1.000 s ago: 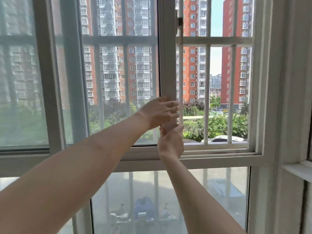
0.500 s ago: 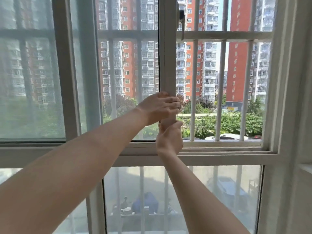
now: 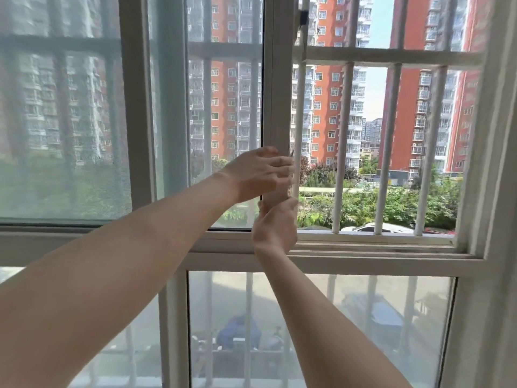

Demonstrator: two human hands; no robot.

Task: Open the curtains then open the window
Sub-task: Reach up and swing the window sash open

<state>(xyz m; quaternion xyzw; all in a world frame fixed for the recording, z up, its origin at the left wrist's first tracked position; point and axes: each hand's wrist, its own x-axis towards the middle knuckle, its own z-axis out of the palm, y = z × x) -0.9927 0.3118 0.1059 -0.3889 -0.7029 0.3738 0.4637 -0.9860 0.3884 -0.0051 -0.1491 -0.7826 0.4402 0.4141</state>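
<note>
- No readable writing, brand or label anywhere; buildings outside too far for any signage.
- Left hand (image 3: 261,175) wrapped around the vertical edge of the sliding window sash (image 3: 277,93), fingers curled over its right side.
- Right hand (image 3: 275,225) directly below, touching the left, also gripping the same sash edge, thumb up.
- Sash sits near mid-frame; opening to its right shows white security bars (image 3: 342,147) and trees with no glass in between.
- Mesh screen panel (image 3: 61,121) far left, hazy view through it.
- No curtains in view.
- Versus half a second ago: both hands keep the same grip, sash has slid further left, open gap wider, more of the right window frame (image 3: 486,135) showing.
- Lower fixed pane (image 3: 321,326) below the hands.
</note>
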